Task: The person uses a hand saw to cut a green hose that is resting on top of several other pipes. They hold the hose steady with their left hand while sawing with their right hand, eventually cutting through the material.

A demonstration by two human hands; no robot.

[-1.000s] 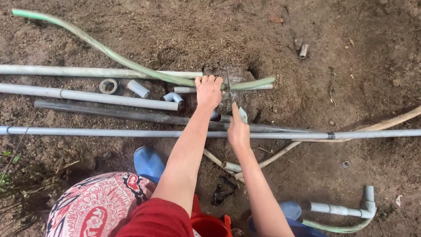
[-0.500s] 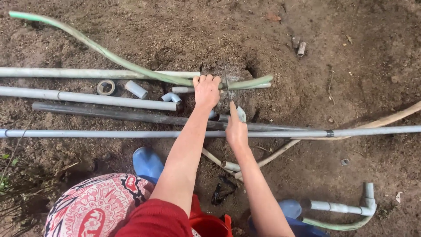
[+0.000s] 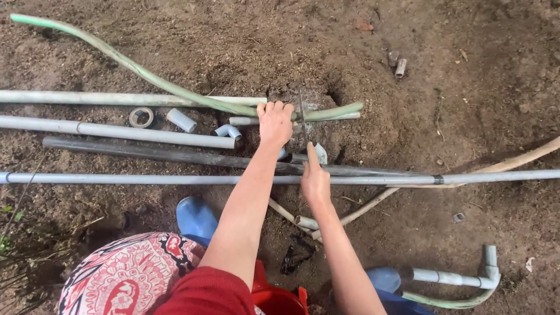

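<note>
Left hand: the left hand lies palm down on the short grey pipe at the edge of the small hole in the soil, fingers curled over it and pressing it down.
Right hand: the right hand is closed around the handle of a thin saw blade, forefinger stretched along it; the handle itself is hidden in the fist.
Saw blade: stands on edge across the short grey pipe, just beside the left hand's fingertips, pointing away from the person.
Short grey pipe: lies on the dirt just this side of the hole, running left to right, with the green hose crossing over it.
Green hose: curves from the far left down to the hole and ends just past the blade.
Long grey pipe: runs the whole width of the view, nearer the person than the hole, passing under the right wrist.
Dark pipe: between the long grey pipe and the hole, parallel to both.
Loose fittings: a tape roll, a short pipe sleeve and an elbow fitting lie left of the hole, near the left hand.
Blue boots: on the soil below the long grey pipe, well apart from the hole.
Elbowed pipe piece: far right of the hole, near the bottom edge.
</note>
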